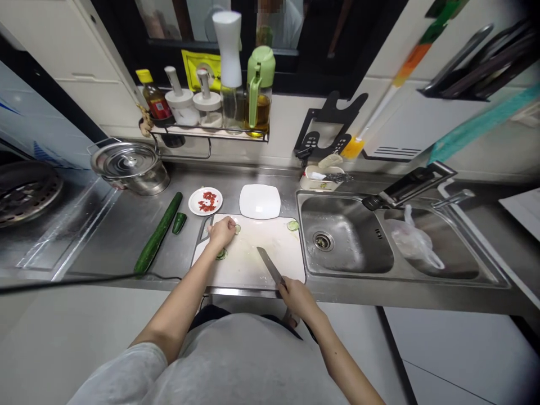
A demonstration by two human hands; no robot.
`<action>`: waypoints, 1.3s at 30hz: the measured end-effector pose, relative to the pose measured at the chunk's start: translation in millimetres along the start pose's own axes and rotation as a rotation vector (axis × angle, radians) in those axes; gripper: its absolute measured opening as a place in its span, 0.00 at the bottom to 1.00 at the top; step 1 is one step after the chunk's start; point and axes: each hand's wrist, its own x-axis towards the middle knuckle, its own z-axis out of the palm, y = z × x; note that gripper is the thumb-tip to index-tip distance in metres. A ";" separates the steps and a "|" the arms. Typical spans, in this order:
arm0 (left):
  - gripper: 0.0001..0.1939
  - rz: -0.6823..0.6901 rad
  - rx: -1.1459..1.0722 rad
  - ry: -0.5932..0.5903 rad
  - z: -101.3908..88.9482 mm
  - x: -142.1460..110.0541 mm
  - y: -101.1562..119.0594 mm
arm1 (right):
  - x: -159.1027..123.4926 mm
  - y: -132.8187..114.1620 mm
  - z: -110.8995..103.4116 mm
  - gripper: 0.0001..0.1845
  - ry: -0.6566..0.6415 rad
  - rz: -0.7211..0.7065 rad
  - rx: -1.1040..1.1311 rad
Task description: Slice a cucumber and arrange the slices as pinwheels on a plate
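Observation:
My right hand (295, 295) is closed round the handle of a kitchen knife (269, 264), its blade tilted over the front of the white cutting board (248, 273). Over the board's back left, my left hand (223, 230) has its fingers pinched at a thin cucumber slice (237, 229). More cucumber slices (221, 255) lie just below that wrist, partly covered by the arm. A pale green cucumber piece (292, 225) rests at the board's back right corner. Left of the board are a long cucumber (159, 233) and a short cucumber chunk (179, 223).
Behind the board stand a plate of chopped red bits (205, 201) and a white square plate (260, 201). A steel pot (130, 166) is at the back left. The double sink (346, 236) lies right, with a plastic bag (415, 244) in it. Bottles (259, 90) line a wall rack.

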 end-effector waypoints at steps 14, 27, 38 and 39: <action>0.12 0.141 0.096 -0.194 25.6 -47.8 -3.1 | -6.7 -25.1 -7.7 0.17 -0.032 -0.020 -0.074; 0.12 0.162 0.107 -0.186 28.1 -48.7 -5.6 | 3.7 -38.7 2.1 0.16 -0.073 -0.057 -0.116; 0.10 0.170 0.073 -0.172 27.9 -49.5 -6.1 | 9.8 -54.3 -5.0 0.17 -0.145 -0.002 -0.134; 0.10 0.170 0.073 -0.173 27.6 -49.6 -5.8 | 10.5 -54.5 -5.0 0.17 -0.141 -0.002 -0.136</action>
